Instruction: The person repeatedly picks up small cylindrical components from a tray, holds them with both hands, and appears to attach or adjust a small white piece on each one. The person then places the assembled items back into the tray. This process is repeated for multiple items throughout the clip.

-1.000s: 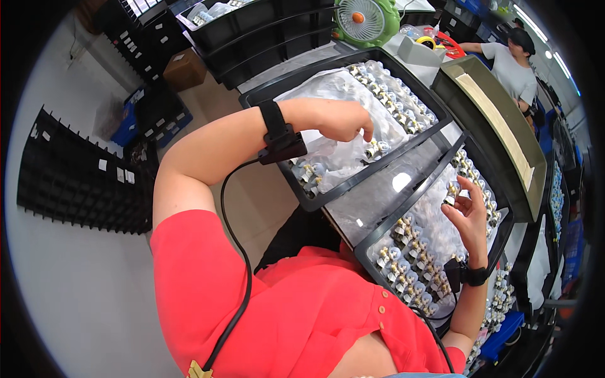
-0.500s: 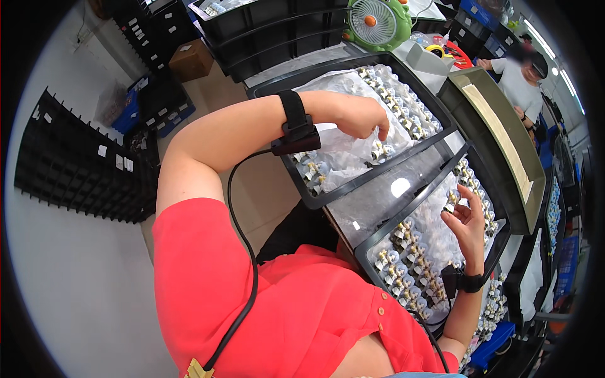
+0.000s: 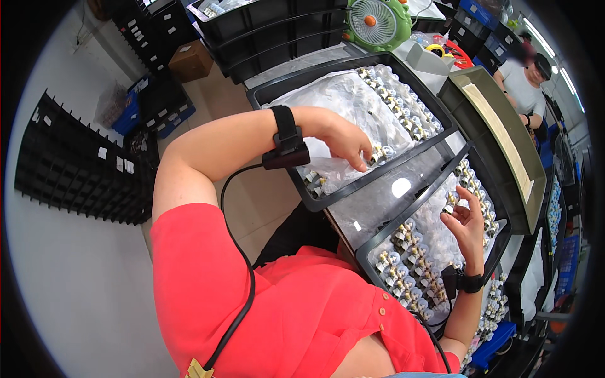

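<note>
Figurines sit in rows in two black trays on your table, white film partly covering the farther tray; a green fan stands beyond. Your right hand pinches one figurine; your left hand curls its fingers beside others, grip unclear.

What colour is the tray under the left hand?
The tray is black, best seen in the head view.
</note>
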### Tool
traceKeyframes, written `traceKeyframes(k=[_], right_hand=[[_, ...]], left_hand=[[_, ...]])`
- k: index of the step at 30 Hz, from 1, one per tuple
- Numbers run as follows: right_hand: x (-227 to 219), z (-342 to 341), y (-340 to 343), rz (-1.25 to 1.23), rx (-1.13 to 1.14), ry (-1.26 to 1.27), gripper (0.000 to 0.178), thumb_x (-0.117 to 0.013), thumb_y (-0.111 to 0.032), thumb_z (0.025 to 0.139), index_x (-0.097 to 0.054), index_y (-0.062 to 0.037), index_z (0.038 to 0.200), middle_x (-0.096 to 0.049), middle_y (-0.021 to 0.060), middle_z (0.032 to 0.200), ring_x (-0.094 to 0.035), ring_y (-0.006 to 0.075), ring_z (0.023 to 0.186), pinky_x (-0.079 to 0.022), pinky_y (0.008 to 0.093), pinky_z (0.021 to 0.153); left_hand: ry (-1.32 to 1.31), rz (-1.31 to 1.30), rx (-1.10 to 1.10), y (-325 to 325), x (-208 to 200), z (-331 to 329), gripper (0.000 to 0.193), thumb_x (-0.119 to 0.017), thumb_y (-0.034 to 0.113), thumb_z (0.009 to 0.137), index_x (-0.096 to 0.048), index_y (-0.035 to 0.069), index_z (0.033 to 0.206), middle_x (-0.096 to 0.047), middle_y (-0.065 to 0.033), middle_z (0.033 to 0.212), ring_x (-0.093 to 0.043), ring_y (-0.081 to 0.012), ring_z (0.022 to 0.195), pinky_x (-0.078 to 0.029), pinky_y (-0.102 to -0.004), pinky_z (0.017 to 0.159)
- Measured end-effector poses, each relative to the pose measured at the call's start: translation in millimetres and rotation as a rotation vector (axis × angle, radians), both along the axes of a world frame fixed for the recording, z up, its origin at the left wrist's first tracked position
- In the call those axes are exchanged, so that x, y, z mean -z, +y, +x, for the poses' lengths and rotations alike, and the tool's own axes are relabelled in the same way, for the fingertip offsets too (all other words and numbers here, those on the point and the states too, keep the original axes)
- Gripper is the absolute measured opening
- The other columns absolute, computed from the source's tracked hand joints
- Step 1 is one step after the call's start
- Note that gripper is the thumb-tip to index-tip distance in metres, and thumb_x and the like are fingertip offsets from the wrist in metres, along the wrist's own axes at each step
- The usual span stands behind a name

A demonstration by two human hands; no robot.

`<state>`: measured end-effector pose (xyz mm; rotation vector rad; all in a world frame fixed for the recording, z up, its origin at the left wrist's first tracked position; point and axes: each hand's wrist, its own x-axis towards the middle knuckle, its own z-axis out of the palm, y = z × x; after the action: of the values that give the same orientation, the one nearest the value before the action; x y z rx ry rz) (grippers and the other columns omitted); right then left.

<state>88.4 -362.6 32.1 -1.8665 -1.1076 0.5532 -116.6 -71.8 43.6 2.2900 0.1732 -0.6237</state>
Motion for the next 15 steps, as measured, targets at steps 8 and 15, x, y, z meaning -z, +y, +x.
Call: traceKeyframes(k=[8,15], right_hand=[[-1,-4,-1,0.052,0.0,-0.044,0.065,-0.075,-0.008,0.068,-0.047,-0.0055,0.127,-0.049,0.0058,0.118,-0.055,0.0123,0.086,-0.047,0.0266,0.081],[4,-13,4,0.381,-0.066,-0.286,0.093,-0.082,-0.005,0.06,-0.033,-0.0092,0.139,-0.051,0.0095,0.116,-0.057,0.0166,0.091,-0.047,0.0306,0.082]], left_hand=[[-0.088,0.383,0.298,-16,-20,-2,0.034,-0.054,0.023,0.088,-0.057,0.002,0.114,-0.064,-0.0175,0.1,-0.062,-0.0317,0.085,-0.048,-0.0375,0.078],[-0.496,-0.343,-0.206,-84,-35,38,0.052,-0.058,0.008,0.085,-0.039,0.005,0.133,-0.052,-0.0111,0.118,-0.053,-0.016,0.103,-0.045,-0.0305,0.088]])
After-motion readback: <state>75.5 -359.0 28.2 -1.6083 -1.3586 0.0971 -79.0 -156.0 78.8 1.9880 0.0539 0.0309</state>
